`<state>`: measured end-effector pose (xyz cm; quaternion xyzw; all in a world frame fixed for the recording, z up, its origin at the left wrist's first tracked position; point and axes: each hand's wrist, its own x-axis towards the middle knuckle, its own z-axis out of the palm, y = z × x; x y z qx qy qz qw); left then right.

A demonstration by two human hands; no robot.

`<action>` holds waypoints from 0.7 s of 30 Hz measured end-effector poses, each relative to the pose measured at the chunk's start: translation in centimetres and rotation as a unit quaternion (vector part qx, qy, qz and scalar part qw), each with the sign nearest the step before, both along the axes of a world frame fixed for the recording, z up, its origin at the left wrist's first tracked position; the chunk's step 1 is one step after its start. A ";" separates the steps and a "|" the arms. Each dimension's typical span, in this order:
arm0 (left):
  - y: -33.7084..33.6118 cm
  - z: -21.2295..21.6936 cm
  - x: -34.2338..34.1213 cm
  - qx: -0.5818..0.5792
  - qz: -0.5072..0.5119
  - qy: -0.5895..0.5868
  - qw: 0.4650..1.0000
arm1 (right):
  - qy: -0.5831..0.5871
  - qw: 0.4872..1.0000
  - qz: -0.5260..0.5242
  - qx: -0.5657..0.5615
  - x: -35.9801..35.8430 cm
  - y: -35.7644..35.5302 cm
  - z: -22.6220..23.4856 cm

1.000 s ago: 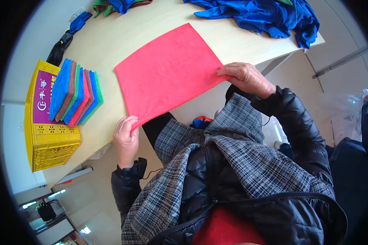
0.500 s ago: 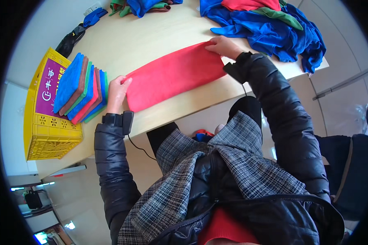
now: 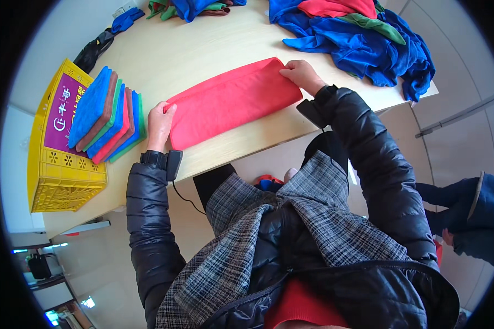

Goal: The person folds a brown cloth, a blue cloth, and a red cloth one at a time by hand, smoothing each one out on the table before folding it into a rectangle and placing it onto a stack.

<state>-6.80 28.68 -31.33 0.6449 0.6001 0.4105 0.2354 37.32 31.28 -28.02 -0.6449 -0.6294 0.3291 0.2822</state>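
Note:
A red towel [image 3: 233, 104], folded into a long band, lies slantwise across the near part of the table. My left hand [image 3: 160, 123] is closed on its left end, thumb on top. At the towel's right end my right hand [image 3: 302, 75] pinches the edge. Just left of my left hand stands a stack of folded towels [image 3: 107, 118] in blue, brown, green and red, leaning beside a yellow crate. Beyond my right hand, a loose heap of blue cloths [image 3: 362, 49] with red and green ones on top covers the table's far right corner.
The yellow crate [image 3: 66, 181] with a purple panel stands at the table's left edge. More crumpled cloths [image 3: 195, 8] lie at the back, and a black bag [image 3: 96, 49] at the far left. A person in dark clothes [image 3: 472, 214] is at the right, beside the table [image 3: 203, 52].
My right hand has shifted slightly down along the towel's right end, and the top edge there now folds over a little. The person at the right has moved.

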 end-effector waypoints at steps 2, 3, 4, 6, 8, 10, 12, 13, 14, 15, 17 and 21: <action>0.2 0.5 0.0 0.003 0.011 0.004 1.000 | 0.022 0.998 -0.029 0.047 -0.1 0.2 -0.3; 0.2 0.7 -0.1 0.003 0.024 0.008 1.000 | 0.023 0.998 -0.027 0.048 -0.3 0.3 -0.2; 0.3 0.9 0.0 0.004 0.026 0.008 1.000 | 0.010 0.998 -0.031 0.056 -0.5 0.4 -0.2; 0.7 1.1 0.5 0.013 0.023 0.026 0.999 | -0.004 0.997 -0.035 0.067 -0.4 0.5 -0.4; 0.3 0.8 0.9 0.019 0.037 0.062 0.997 | -0.011 0.997 -0.045 0.056 -0.5 0.0 -0.7; 0.2 0.8 1.0 0.017 0.052 0.100 0.993 | -0.016 0.998 -0.042 0.052 -0.3 -0.2 -0.4; 0.0 0.6 -0.2 -0.002 0.050 0.091 0.995 | -0.018 0.998 -0.034 0.044 -0.7 -1.0 0.0; -0.2 0.4 -0.7 -0.021 0.046 0.082 0.995 | -0.009 0.999 -0.028 0.023 -0.9 -1.4 0.2; -0.5 0.2 -0.7 -0.022 0.047 0.082 0.995 | -0.001 1.000 -0.025 0.004 -0.8 -1.7 0.5; -1.3 -0.2 -0.9 -0.030 0.025 0.000 0.999 | -0.001 1.000 -0.023 0.002 -0.8 -2.3 0.6; -3.5 -0.4 -0.8 -0.040 0.004 -0.082 0.996 | 0.033 0.999 -0.024 -0.032 -0.7 -3.9 0.8; -8.5 0.3 1.1 -0.068 0.039 -0.128 0.989 | 0.114 0.993 -0.023 0.003 -0.2 -5.9 -0.1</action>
